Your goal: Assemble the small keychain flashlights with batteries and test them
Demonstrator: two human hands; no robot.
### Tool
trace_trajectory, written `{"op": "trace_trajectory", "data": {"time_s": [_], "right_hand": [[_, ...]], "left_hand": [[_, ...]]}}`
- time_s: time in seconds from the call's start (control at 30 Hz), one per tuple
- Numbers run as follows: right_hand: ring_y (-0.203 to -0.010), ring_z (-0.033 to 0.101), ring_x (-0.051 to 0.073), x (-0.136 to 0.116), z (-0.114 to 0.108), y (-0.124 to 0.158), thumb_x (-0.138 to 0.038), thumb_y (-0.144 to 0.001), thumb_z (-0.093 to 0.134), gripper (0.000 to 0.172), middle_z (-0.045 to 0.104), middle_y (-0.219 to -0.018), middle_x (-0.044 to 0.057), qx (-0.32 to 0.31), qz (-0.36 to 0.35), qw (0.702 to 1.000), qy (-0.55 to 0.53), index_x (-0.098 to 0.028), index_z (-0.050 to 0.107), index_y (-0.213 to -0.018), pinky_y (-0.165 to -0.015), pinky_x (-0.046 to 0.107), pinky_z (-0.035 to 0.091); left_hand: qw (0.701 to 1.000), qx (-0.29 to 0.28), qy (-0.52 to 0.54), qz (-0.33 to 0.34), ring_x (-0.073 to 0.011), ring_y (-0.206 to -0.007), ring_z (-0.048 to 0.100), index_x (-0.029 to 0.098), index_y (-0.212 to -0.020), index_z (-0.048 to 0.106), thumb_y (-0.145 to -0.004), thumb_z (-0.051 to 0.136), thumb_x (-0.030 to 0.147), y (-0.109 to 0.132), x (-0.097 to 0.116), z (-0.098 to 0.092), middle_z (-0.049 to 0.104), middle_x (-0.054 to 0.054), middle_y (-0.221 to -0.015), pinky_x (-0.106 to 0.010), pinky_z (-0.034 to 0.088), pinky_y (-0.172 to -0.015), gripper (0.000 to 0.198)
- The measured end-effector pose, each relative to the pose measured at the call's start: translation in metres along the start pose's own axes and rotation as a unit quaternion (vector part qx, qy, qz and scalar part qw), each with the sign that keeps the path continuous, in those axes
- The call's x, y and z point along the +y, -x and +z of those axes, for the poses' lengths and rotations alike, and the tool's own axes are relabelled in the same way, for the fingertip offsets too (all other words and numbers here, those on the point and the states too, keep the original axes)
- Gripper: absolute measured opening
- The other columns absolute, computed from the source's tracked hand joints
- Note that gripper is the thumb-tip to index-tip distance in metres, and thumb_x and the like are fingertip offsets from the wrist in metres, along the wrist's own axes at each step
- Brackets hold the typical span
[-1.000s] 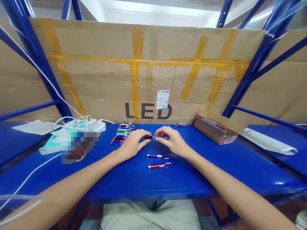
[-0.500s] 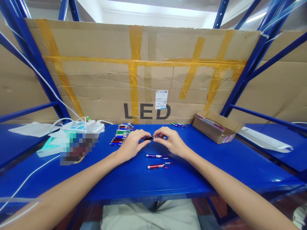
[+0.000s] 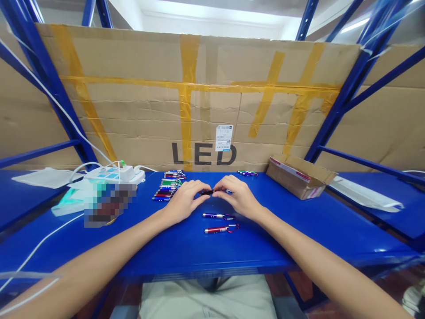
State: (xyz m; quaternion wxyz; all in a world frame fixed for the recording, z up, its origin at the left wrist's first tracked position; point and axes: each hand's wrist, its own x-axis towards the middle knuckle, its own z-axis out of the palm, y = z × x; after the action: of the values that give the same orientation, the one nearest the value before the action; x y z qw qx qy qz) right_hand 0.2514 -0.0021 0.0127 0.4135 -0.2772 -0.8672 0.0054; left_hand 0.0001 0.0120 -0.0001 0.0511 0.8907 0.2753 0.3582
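Observation:
Between my two hands is a black penlight (image 3: 206, 192), one of its ends in each pinch. The fingers and thumb of my left hand (image 3: 182, 200) close on its left end. My right hand (image 3: 238, 195) grips the other end, where fingers hide part of it. Just below them on the blue table lie a blue penlight (image 3: 213, 215) and a red penlight (image 3: 215, 230), each with a carabiner clip at its right end. Beside my left hand, several penlights (image 3: 163, 193) in mixed colours lie in a row, partly covered by that hand.
A few more penlights (image 3: 247, 173) lie at the back. An open cardboard box (image 3: 295, 179) stands back right, near a white sheet (image 3: 367, 193). On the left are a white power strip (image 3: 133, 176), cables and a teal-and-white packet (image 3: 75, 201). A large cardboard panel (image 3: 149, 110) closes the rear.
Both hands keep almost the same place and still hold the black penlight, which has shifted very slightly. The penlights on the table have not moved.

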Motion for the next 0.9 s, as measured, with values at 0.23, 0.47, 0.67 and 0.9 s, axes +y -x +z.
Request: {"op": "trace_trajectory", "data": {"time_s": [0.23,0.47,0.67,0.9], "right_hand": [[-0.092,0.064,0.023,-0.0005,-0.0018,0.0006,-0.031,-0.110,0.063,0.011,0.076,-0.102,0.007,0.001,-0.059,0.995,0.082,-0.022,0.069,-0.108,-0.084,0.037,0.052],[-0.091,0.062,0.025,-0.0026,-0.0018,-0.0008,-0.034,-0.113,0.057,0.019,0.076,-0.100,0.009,-0.003,-0.091,0.987,0.136,-0.022,0.071,-0.110,-0.082,0.039,0.053],[-0.095,0.062,0.027,-0.0033,-0.0021,-0.0006,-0.039,-0.114,0.053,0.025,0.076,-0.103,0.010,-0.036,-0.063,0.988,0.138,-0.024,0.073,-0.112,-0.085,0.043,0.054],[-0.099,0.062,0.028,-0.0080,-0.0036,-0.0023,-0.043,-0.113,0.053,0.027,0.076,-0.111,0.011,-0.058,-0.050,0.990,0.117,-0.024,0.071,-0.117,-0.090,0.044,0.053]], "left_hand": [[1.000,0.000,0.005,0.000,-0.0236,-0.102,0.069,0.024,-0.121,0.069,-0.111,0.061,0.034,-0.0004,0.0019,0.0004,0.076,-0.005,-0.113,-0.039,0.047,-0.094,0.016],[1.000,0.007,0.018,-0.005,-0.0232,-0.104,0.070,0.023,-0.120,0.070,-0.110,0.062,0.033,-0.0002,0.0017,0.0018,0.077,-0.005,-0.114,-0.039,0.048,-0.096,0.016],[1.000,0.001,0.007,-0.004,-0.0246,-0.108,0.070,0.024,-0.121,0.070,-0.110,0.061,0.034,-0.0009,0.0015,0.0017,0.077,-0.005,-0.117,-0.041,0.049,-0.099,0.017],[1.000,0.007,0.009,0.006,-0.0253,-0.110,0.072,0.024,-0.122,0.069,-0.110,0.060,0.032,-0.0007,0.0007,0.0005,0.078,-0.006,-0.119,-0.041,0.051,-0.100,0.017]]}}
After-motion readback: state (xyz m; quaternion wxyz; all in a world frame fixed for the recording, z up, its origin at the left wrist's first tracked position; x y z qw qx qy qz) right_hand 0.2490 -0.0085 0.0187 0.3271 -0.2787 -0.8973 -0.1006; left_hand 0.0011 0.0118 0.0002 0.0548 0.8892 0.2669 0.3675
